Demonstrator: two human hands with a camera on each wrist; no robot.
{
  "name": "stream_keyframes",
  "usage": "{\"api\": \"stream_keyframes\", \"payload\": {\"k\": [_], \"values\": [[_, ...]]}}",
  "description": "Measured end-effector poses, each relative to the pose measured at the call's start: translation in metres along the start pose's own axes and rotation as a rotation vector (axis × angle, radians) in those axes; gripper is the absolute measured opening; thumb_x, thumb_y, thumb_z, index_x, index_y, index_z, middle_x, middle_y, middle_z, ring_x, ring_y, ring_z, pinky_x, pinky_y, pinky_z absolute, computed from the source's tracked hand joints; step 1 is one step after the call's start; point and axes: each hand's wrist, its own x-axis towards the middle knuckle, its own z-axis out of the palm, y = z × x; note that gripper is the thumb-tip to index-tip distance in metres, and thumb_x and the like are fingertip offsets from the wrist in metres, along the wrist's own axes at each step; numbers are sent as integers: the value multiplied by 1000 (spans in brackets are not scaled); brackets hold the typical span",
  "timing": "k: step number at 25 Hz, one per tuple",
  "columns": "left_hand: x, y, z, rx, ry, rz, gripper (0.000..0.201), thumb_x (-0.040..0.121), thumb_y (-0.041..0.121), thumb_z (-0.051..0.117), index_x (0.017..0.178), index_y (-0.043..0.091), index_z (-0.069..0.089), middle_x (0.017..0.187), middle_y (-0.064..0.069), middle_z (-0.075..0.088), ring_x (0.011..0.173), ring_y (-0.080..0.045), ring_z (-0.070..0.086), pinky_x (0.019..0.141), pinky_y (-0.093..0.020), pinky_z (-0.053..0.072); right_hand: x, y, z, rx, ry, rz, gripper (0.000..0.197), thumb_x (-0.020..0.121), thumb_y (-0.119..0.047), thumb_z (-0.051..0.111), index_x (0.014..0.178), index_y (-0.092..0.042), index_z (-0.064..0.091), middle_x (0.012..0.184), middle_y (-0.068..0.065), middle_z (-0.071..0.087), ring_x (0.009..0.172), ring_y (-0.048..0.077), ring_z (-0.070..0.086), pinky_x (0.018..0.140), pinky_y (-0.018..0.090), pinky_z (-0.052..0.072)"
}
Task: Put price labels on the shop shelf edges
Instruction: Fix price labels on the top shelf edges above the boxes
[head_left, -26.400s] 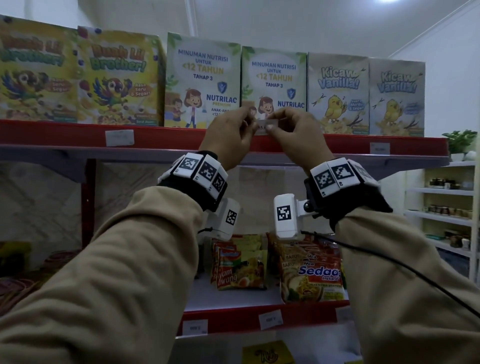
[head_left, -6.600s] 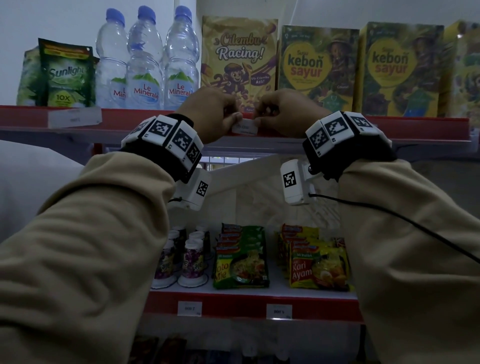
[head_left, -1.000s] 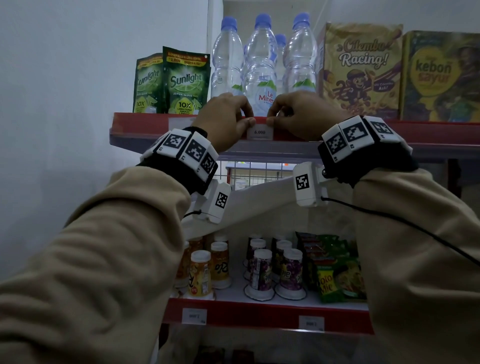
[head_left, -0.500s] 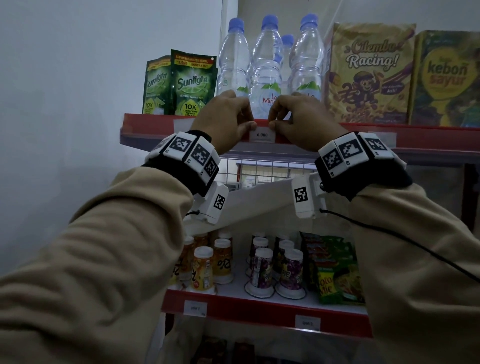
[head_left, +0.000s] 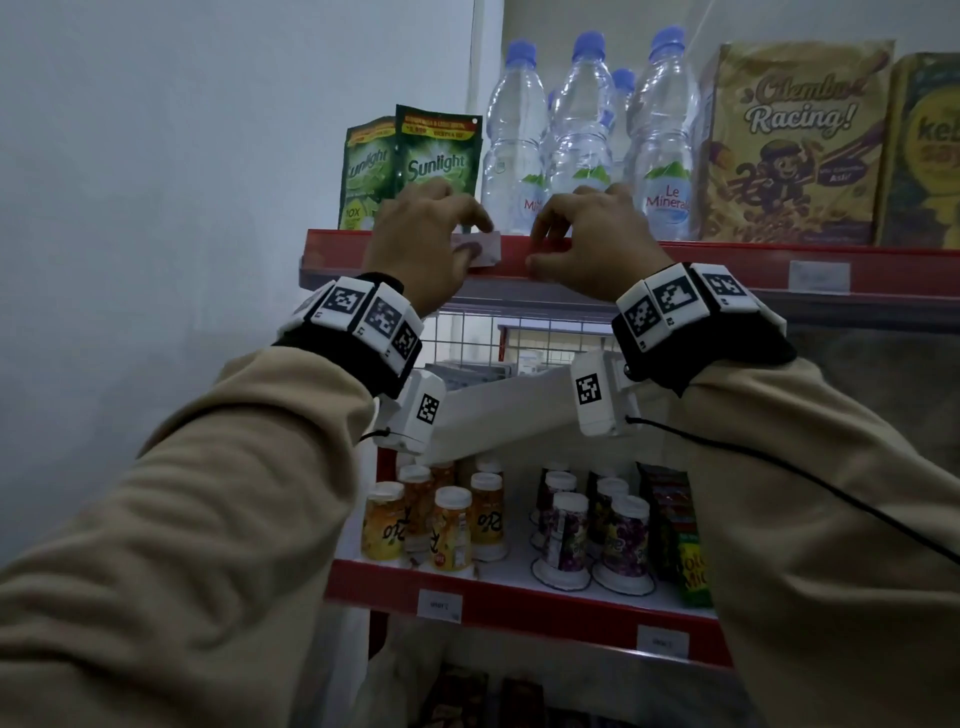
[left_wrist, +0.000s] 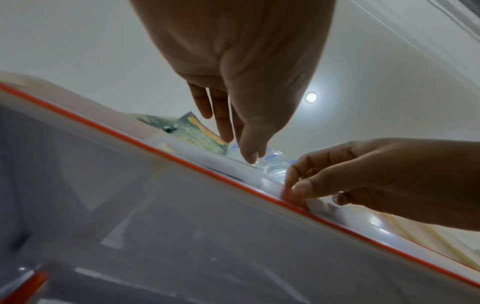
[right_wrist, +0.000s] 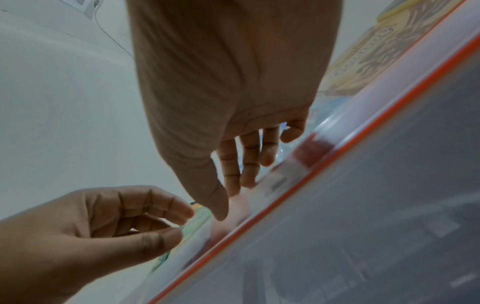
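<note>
My left hand (head_left: 423, 244) is up at the top shelf edge (head_left: 737, 262), close to that shelf's left end, and the price label (head_left: 485, 250) lies flat on the red strip just to the right of my fingertips. My left thumb (head_left: 470, 253) seems to rest on the label's left part while the other fingers arch above it, loosely bent; from below, in the left wrist view, those fingers look nearly straight and reach over the strip's top rim. I would say this hand presses more than it pinches.

My right hand (head_left: 587, 241) sits just beside the label's right end, with red strip showing between them. Its thumb and bent forefinger come together on the strip itself, so it holds the edge, not the label, as far as I can tell.

The label is a small pale rectangle, its long side running along the shelf edge, level with it. Any print on it is too blurred to read here. It stands under the water bottles (head_left: 576, 150), right of the green Sunlight pouches (head_left: 436, 153).

My left hand is the nearer one, so I judge the next move is to smooth the label rightward along its length.
</note>
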Motion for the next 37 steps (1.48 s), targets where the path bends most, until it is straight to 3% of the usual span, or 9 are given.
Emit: {"api": "stream_keyframes", "payload": {"k": [5,11,16,20,23,28,31,33,37], "values": [[-15,-51,-13,101,-44,-52,43,85,41,65,121,19,61,117,-5,55,115,-24,46,96,-38,40,12,-39,21,-38,9,-19,33,78,-44,68,103,-24,58,115,6,55,116,29,41,97,44,38],[-19,-73,-18,76,-34,60,42,84,37,68,121,17,61,116,-6,56,114,-25,47,93,-37,43,16,-53,32,-80,43,85,42,76,-46,72,104,-20,56,118,8,52,118,30,38,95,44,37],[-12,-78,-16,150,-52,85,42,81,44,69,115,21,58,117,-5,53,115,-25,43,95,-38,35,17,-62,34,-2,39,-8,52,77,-24,72,126,-20,52,123,6,53,118,27,40,97,40,39],[-11,-84,-15,151,-59,119,38,83,43,67,113,22,57,116,-4,52,114,-24,41,94,-36,34,21,-73,41,45,83,-110,29,81,-18,66,109,-19,67,107,4,62,102,23,50,87,29,38],[-10,-86,-15,105,-60,127,39,82,40,68,114,21,57,115,-5,52,114,-24,41,96,-36,34,27,-75,41,69,19,-76,23,81,-22,68,104,-20,66,101,4,62,98,22,53,87,32,43],[-10,-89,-15,8,-79,119,45,81,37,69,118,17,52,121,-6,51,117,-23,40,98,-33,34,45,-68,25,108,-103,11,16,80,-27,73,93,-20,67,82,-4,59,76,10,53,59,19,39],[-10,-90,-13,-59,-69,93,44,84,37,65,119,15,49,120,-6,54,114,-22,43,93,-30,35,45,-61,23,304,94,103,13,82,-23,72,92,-18,66,87,2,65,74,10,58,61,18,44],[-9,-89,-11,-116,-21,60,34,92,36,55,117,14,50,117,-6,57,111,-22,45,88,-28,33,42,-61,26,601,248,191,14,83,-13,71,93,-16,61,94,11,69,77,16,65,69,28,55],[-3,-86,-9,-205,6,5,38,98,45,39,111,14,57,108,-6,62,105,-24,52,88,-36,41,33,-73,36,1040,265,286,23,83,1,67,100,-10,55,102,20,68,92,32,69,76,48,58]]}}
